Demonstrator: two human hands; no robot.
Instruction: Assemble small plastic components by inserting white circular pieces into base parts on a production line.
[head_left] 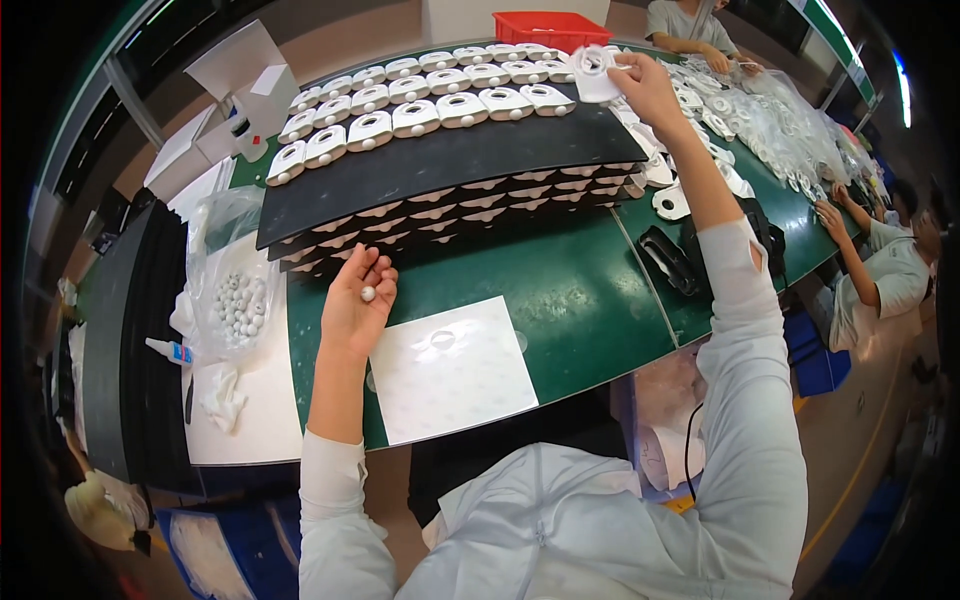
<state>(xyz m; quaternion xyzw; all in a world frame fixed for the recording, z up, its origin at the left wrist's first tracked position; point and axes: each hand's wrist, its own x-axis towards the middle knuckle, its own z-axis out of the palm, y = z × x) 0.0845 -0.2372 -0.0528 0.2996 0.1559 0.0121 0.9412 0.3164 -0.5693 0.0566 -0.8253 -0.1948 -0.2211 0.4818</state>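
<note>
Palm up, my left hand has its fingers curled, with a small white ball resting against them. It is just in front of a stack of black boards. My right hand reaches to the far right and pinches a flat white plastic part with a round hole. That part is above the right end of the top board. Similar white parts stand on this board in rows, several with a white ball at the front edge. More of them show between the lower boards.
A plastic bag of white balls, a glue bottle and a crumpled tissue lie at left. A white sheet lies in front of me. Beyond are a red bin, a heap of bagged parts and co-workers at right.
</note>
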